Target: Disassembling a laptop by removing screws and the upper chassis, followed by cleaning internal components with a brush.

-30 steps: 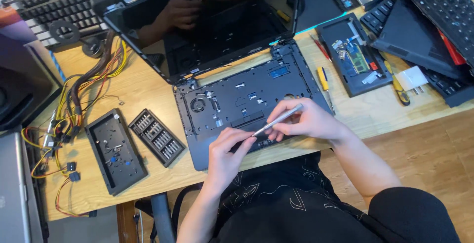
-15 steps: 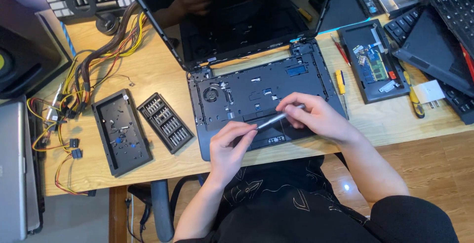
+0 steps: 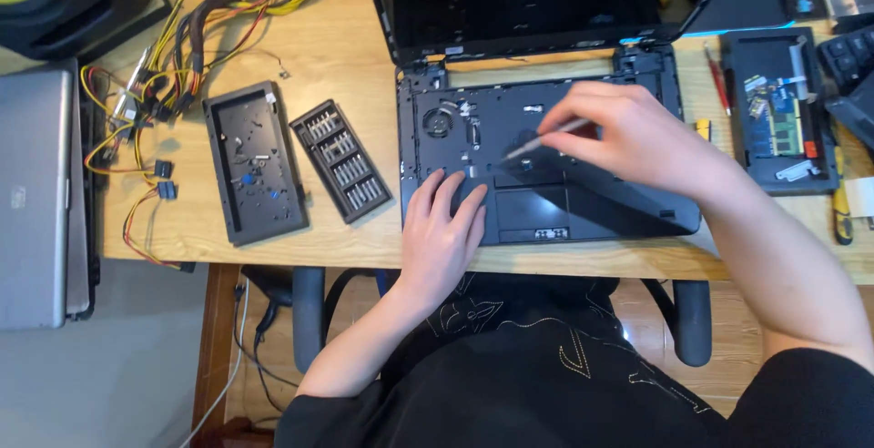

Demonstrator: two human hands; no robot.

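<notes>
From the head camera, looking straight down, a dismantled black laptop lies open on the wooden desk, its keyboard removed so the bare inner deck faces up and its dark screen tilts away toward the top of the view. The left hand lies flat and open, palm down, on the front left corner of the laptop's base beside the touchpad, gripping nothing; placed there it seems to pin the chassis so it does not slide. The right hand is closed in a pen-like pinch around a slim silver screwdriver, whose tip angles down and to the left onto the middle of the deck, just above the touchpad; the low, slanted hold looks suited to fine work on a small screw, though the screw itself is too small to make out. To the left of the laptop sits an open bit case with rows of metal bits, and just beside it a shallow black tray holding a few loose small parts, both within easy reach of the left hand. Further left a tangle of coloured cables spreads toward a closed grey laptop. On the right a black panel with a green circuit board lies apart from the work.
</notes>
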